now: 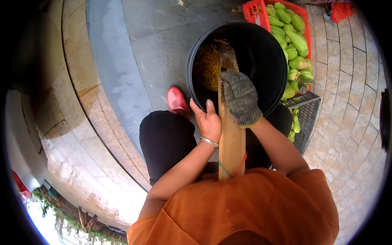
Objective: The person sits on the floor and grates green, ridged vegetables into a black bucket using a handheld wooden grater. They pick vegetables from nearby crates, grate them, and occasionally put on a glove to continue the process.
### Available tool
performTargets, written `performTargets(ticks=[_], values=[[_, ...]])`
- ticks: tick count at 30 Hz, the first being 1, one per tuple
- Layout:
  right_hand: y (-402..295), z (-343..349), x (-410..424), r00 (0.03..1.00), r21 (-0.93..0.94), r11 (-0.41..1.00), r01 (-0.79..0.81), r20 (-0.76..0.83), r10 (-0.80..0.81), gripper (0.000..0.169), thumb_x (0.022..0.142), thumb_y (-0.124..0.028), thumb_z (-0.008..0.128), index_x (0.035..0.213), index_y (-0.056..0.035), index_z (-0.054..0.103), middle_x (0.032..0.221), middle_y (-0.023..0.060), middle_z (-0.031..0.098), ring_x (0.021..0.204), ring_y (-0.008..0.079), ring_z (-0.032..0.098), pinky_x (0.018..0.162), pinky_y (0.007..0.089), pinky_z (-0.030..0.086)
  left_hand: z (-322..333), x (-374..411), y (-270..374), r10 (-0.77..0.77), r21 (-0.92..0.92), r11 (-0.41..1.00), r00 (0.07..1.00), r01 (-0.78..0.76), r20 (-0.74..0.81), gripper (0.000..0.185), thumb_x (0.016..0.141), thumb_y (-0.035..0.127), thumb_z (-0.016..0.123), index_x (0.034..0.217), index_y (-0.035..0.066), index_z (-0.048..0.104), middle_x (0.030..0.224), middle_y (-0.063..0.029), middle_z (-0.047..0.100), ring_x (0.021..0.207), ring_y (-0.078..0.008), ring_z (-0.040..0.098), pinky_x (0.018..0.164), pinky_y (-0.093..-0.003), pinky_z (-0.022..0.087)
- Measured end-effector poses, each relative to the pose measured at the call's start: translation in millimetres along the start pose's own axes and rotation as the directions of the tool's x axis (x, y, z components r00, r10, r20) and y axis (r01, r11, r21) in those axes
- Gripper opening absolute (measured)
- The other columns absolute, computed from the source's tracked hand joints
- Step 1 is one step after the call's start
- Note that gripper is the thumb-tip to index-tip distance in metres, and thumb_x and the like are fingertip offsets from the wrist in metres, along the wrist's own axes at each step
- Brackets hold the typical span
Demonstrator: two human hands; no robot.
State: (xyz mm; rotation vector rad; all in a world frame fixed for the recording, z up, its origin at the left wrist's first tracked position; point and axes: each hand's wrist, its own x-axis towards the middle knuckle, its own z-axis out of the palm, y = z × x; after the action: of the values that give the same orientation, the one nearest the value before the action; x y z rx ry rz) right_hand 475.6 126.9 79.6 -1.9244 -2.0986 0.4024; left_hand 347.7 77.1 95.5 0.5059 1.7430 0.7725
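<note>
A round black bucket (190,65) stands between my knees. A long wooden board (232,141) slopes from my belly down into it, with red and green bands around its near end. My left hand (209,124) is bare and grips the near-left rim, thumb and forefinger on either side; its wrist lies beside the board. A grey knitted glove with a yellow cuff covers my right hand (240,96), which rests palm down on the board. Whatever may be under the glove is hidden. Yellow-orange shreds (206,67) lie inside the bucket, left of the board.
Right of the bucket, a red plastic crate (307,33) is heaped with green chayotes (295,41). A black slatted crate (306,122) nearer me holds several more. A red plastic bag (341,11) lies at the far right. My pink boot (177,98) stands left of the bucket.
</note>
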Motion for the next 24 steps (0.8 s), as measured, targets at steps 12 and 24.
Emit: performTargets(ticks=[12, 24], values=[[32.1, 16.5, 53.9, 0.973, 0.334, 0.922, -0.193, 0.184, 0.137, 0.031, 0.091, -0.018, 0.054, 0.117, -0.0034, 0.062, 0.112, 0.0159, 0.065, 0.103, 0.0320, 0.062, 0.092, 0.0377, 0.049, 0.7, 0.5, 5.8, 0.018, 0.061, 0.998, 0.999, -0.019, 0.031, 0.065, 0.097, 0.025, 0.053, 0.143, -0.008, 0.021, 0.137, -0.0348, 0.041, 0.129, -0.0424, 0.041, 0.108, -0.0412, 0.030], [69.7, 62.1, 96.2, 0.932, -0.043, 0.962, -0.268, 0.242, 0.270, 0.038, 0.085, -0.024, 0.059, 0.118, -0.0078, 0.064, 0.116, 0.0225, 0.063, 0.110, 0.0363, 0.060, 0.094, 0.0413, 0.046, 2.7, 6.2, -3.8, 0.031, 0.022, 0.999, 0.999, -0.032, 0.030, 0.066, 0.095, 0.025, 0.054, 0.142, -0.009, 0.023, 0.138, -0.0352, 0.040, 0.129, -0.0438, 0.040, 0.109, -0.0409, 0.029]])
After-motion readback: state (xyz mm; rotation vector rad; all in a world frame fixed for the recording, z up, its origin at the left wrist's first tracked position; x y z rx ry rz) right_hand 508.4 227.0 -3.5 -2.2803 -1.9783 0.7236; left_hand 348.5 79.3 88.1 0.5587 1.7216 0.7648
